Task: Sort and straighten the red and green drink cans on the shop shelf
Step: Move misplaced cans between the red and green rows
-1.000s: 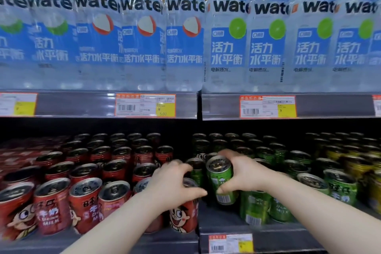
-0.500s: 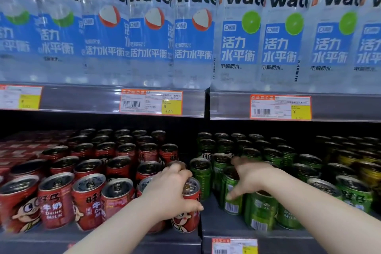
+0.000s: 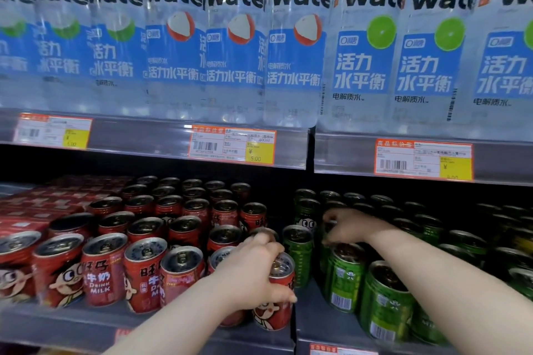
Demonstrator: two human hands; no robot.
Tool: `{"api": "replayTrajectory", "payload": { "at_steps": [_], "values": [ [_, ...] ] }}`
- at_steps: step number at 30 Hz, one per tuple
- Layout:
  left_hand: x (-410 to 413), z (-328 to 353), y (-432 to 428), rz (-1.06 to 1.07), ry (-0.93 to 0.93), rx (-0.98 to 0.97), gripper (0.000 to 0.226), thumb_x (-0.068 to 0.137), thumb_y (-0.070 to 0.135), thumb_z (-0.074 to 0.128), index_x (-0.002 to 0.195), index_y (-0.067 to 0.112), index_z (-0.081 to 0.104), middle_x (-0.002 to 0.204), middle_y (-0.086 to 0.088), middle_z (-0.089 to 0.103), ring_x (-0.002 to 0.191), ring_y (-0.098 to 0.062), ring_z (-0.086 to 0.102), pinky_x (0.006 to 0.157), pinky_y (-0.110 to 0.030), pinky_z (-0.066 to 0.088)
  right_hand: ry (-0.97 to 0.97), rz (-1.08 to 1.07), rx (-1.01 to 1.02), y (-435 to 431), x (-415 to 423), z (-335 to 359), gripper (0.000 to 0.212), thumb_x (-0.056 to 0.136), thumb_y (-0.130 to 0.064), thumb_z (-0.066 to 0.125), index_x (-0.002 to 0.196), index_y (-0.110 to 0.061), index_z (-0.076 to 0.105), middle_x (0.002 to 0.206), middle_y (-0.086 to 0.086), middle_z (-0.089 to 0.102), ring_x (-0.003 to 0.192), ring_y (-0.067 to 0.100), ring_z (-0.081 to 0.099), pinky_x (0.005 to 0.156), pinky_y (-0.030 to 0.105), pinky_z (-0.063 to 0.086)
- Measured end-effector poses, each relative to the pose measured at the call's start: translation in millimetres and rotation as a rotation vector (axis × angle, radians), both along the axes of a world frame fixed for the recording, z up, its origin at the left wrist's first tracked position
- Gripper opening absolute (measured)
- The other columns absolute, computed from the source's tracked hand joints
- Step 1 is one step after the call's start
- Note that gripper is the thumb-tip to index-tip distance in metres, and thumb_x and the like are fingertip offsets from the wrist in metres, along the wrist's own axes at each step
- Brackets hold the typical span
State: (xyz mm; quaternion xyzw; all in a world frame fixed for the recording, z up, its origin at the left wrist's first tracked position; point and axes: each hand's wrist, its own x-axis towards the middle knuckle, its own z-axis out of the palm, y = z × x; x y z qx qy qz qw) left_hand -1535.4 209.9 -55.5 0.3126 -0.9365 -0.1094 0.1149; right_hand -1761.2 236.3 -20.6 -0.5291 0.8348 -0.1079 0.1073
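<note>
Though under left hand (image 3: 253,265), red can (image 3: 274,315) half-hidden.

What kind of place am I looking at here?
Most likely a shop's drinks aisle: orange-and-yellow paper price tags on grey shelf edges, clear plastic water bottles above, small red metal drink cans and green metal drink cans below.

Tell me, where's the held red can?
Head view, lower middle: the left hand grips the red can at the front row's right end, beside a green can.
</note>
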Motion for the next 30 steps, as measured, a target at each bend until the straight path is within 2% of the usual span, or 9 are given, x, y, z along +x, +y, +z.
{"api": "replayTrajectory", "payload": {
  "at_steps": [2,4,6,8,12,20,23,27,30],
  "values": [
    [0.0,-0.9,1.1,-0.002,-0.003,-0.025,0.089,0.072,0.055,0.068,0.144,0.019,0.031,0.145,0.002,0.028,0.135,-0.018,0.027,0.110,-0.033,0.031,0.058,-0.030,0.056,1.4,-5.1,2.2,0.030,0.072,-0.020,0.064,0.101,-0.019,0.057,0.098,0.005,0.060,0.096,0.022,0.061,0.070,0.021,0.042],
    [-0.1,-2.5,2.1,0.009,-0.010,-0.055,0.087,0.074,0.053,0.066,0.145,0.018,0.030,0.146,0.001,0.027,0.135,-0.018,0.026,0.110,-0.032,0.031,0.129,-0.028,0.106,1.6,-5.9,5.2,0.026,0.071,-0.023,0.059,0.097,-0.021,0.058,0.097,0.003,0.061,0.092,0.020,0.061,0.070,0.020,0.040],
    [-0.5,-2.2,3.0,0.017,-0.011,-0.077,0.087,0.074,0.054,0.065,0.145,0.019,0.029,0.148,0.002,0.026,0.136,-0.019,0.025,0.111,-0.032,0.030,0.139,0.034,0.083,-0.7,-0.5,9.3,0.041,0.074,-0.024,0.058,0.116,-0.023,0.057,0.118,0.003,0.059,0.106,0.021,0.058,0.081,0.023,0.044],
    [1.1,0.4,4.3,0.027,-0.018,-0.107,0.091,0.072,0.061,0.064,0.145,0.021,0.028,0.148,0.003,0.025,0.136,-0.020,0.024,0.113,-0.032,0.025,0.031,0.152,0.036,-2.9,14.2,13.8,0.061,0.079,-0.023,0.060,0.137,-0.031,0.041,0.142,0.002,0.044,0.125,0.020,0.046,0.099,0.025,0.041],
    [14.9,6.6,2.4,0.069,-0.006,-0.148,0.097,0.066,0.071,0.061,0.145,0.025,0.028,0.145,0.005,0.031,0.134,-0.019,0.028,0.113,-0.032,0.022,-0.038,0.345,0.120,-7.3,40.9,4.7,0.080,0.079,-0.032,0.069,0.146,-0.033,0.024,0.153,-0.002,0.028,0.138,0.018,0.032,0.110,0.026,0.030],
    [64.2,6.4,-16.9,0.214,-0.118,-0.198,0.098,0.068,0.069,0.061,0.147,0.026,0.022,0.152,0.006,0.022,0.141,-0.017,0.019,0.117,-0.040,0.010,0.280,0.134,0.133,-4.7,32.8,2.1,0.067,0.073,-0.041,0.072,0.132,-0.025,0.046,0.133,0.003,0.053,0.116,0.023,0.054,0.089,0.027,0.047],
    [75.4,2.3,-20.3,0.243,-0.130,-0.164,0.096,0.069,0.067,0.061,0.147,0.028,0.021,0.154,0.005,0.018,0.143,-0.017,0.014,0.116,-0.044,0.005,0.399,0.133,0.149,-7.6,41.3,5.6,0.063,0.073,-0.040,0.069,0.130,-0.022,0.048,0.132,0.004,0.052,0.115,0.024,0.055,0.087,0.027,0.048],
    [80.8,-3.9,-20.8,0.232,-0.150,-0.206,0.092,0.074,0.066,0.057,0.147,0.028,0.018,0.156,0.004,0.016,0.144,-0.018,0.013,0.118,-0.041,0.009,0.048,0.299,-0.062,-22.8,70.6,10.4,0.061,0.085,-0.037,0.062,0.140,-0.025,0.039,0.147,0.000,0.038,0.131,0.018,0.041,0.101,0.021,0.035],
    [81.0,-7.3,-21.6,0.225,-0.160,-0.234,0.091,0.076,0.067,0.054,0.148,0.027,0.016,0.157,0.003,0.015,0.144,-0.018,0.012,0.118,-0.039,0.010,-0.058,0.372,0.047,-32.9,91.2,10.2,0.066,0.083,-0.040,0.063,0.142,-0.026,0.037,0.149,-0.001,0.037,0.133,0.017,0.039,0.105,0.024,0.034]
  ]
}}
